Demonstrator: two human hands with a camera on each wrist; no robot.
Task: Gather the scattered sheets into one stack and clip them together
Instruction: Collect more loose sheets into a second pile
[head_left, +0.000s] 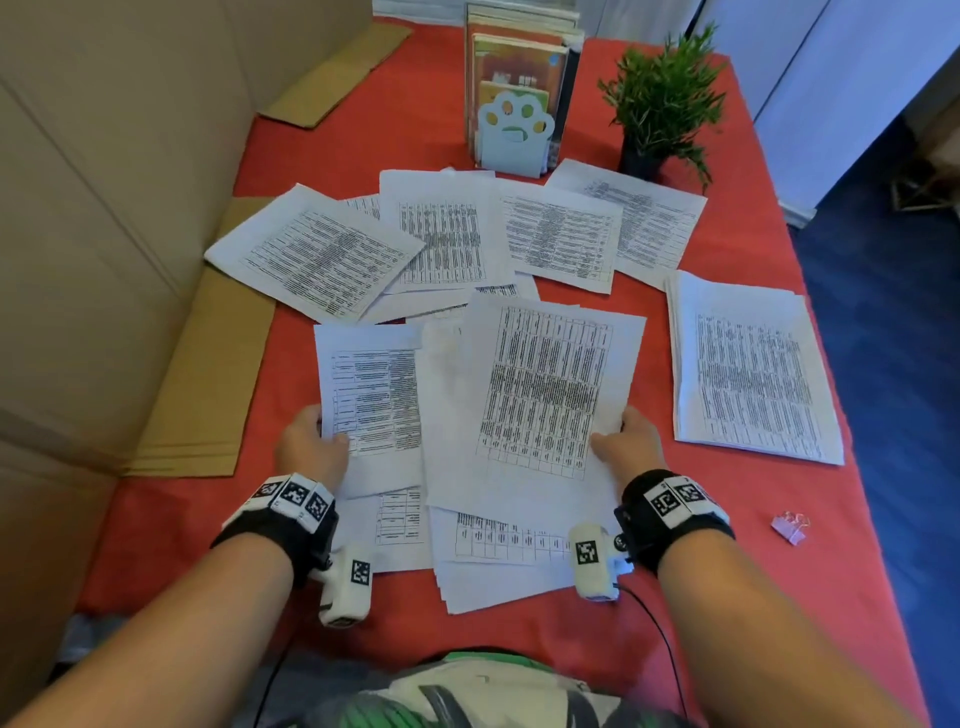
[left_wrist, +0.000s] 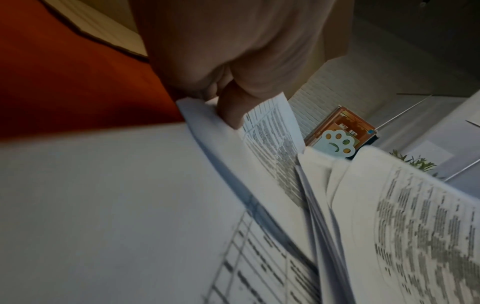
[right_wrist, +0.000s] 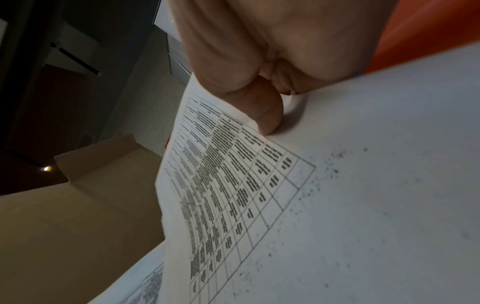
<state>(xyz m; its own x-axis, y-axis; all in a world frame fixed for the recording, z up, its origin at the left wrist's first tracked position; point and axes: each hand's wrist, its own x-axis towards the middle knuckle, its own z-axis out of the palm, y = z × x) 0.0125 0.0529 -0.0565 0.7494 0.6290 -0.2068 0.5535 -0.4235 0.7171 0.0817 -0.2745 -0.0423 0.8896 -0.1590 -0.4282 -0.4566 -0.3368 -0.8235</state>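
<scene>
White printed sheets lie scattered over the red table (head_left: 171, 525). My left hand (head_left: 311, 441) pinches the left edge of one sheet (head_left: 371, 400), its thumb (left_wrist: 233, 111) on top. My right hand (head_left: 626, 441) pinches the right edge of a larger printed sheet (head_left: 545, 395), lifted above other papers, thumb (right_wrist: 267, 115) pressed on it. More loose sheets (head_left: 441, 239) fan out behind, and a squared stack (head_left: 748, 374) lies to the right. A pink binder clip (head_left: 789, 527) sits near the table's right edge, apart from both hands.
A row of books in a paw-shaped holder (head_left: 517, 130) and a potted plant (head_left: 660, 104) stand at the back. Large cardboard panels (head_left: 104, 208) line the left side, with flat cardboard (head_left: 208, 395) on the table. The table's right edge drops to blue floor (head_left: 893, 338).
</scene>
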